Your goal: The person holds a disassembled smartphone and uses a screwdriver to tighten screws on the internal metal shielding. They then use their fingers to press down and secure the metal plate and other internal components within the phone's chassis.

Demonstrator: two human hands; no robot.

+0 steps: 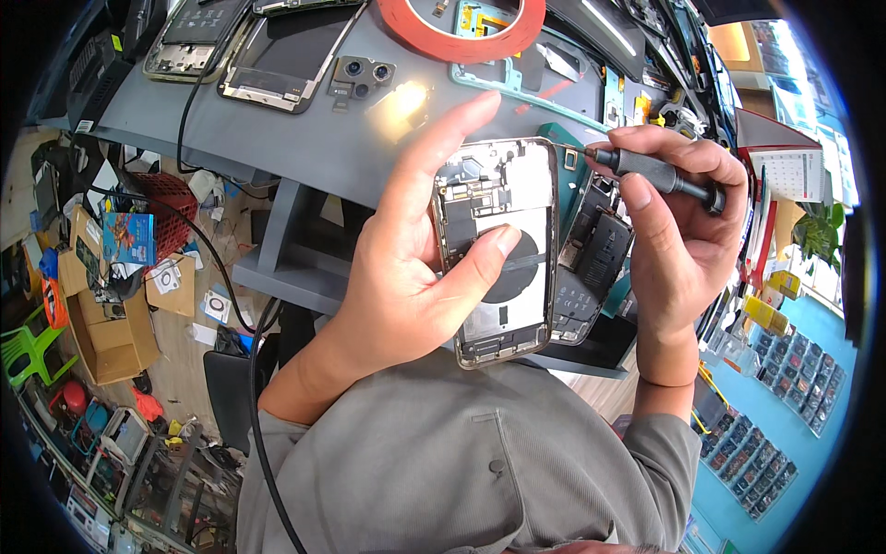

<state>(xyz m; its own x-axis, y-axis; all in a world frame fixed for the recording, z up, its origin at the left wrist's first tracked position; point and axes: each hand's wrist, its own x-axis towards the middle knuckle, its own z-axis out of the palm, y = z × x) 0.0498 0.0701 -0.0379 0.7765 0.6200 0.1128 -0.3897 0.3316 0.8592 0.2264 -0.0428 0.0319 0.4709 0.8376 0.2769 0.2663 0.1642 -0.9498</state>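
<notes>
My left hand [406, 263] grips an opened phone housing [521, 217], its thumb lying across the inner face and its index finger stretched along the upper left edge. Inside the housing show small boards, a white plate and a dark round coil. In my right hand [683, 222] is a black screwdriver [646, 170], pinched between thumb and fingers. Its thin tip reaches the housing's upper right corner; whether it touches, I cannot tell. Behind the housing, a second opened phone [595, 254] with a black battery lies by the desk's front edge.
A camera module [362, 78], a phone screen panel [291, 55] and a red tape roll [461, 42] lie on the grey desk [268, 138]. A black cable [254, 397] runs down at my left. On the floor stand a cardboard box [111, 337] and a red basket [175, 208].
</notes>
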